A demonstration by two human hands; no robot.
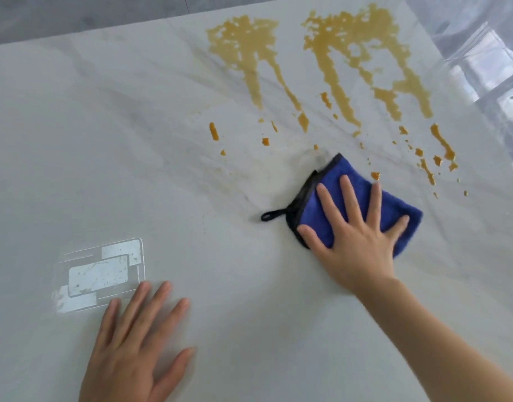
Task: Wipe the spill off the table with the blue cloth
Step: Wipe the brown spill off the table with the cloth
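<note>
Head cam: right hand point(355, 239) is pressed flat, fingers spread, on the blue cloth point(362, 195) just below the orange spill point(330, 62). Left hand point(133, 343) rests flat and empty on the white counter point(133, 140).

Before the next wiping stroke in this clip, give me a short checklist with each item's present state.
1. Right hand flat on the blue cloth, fingers spread: ok.
2. Blue cloth lying on the table: ok.
3. Left hand flat on the table, away from the spill: ok.
4. Spill cleared: not ok; orange streaks and drops remain beyond the cloth.
5. Cloth's underside clean enough: cannot tell.
</note>
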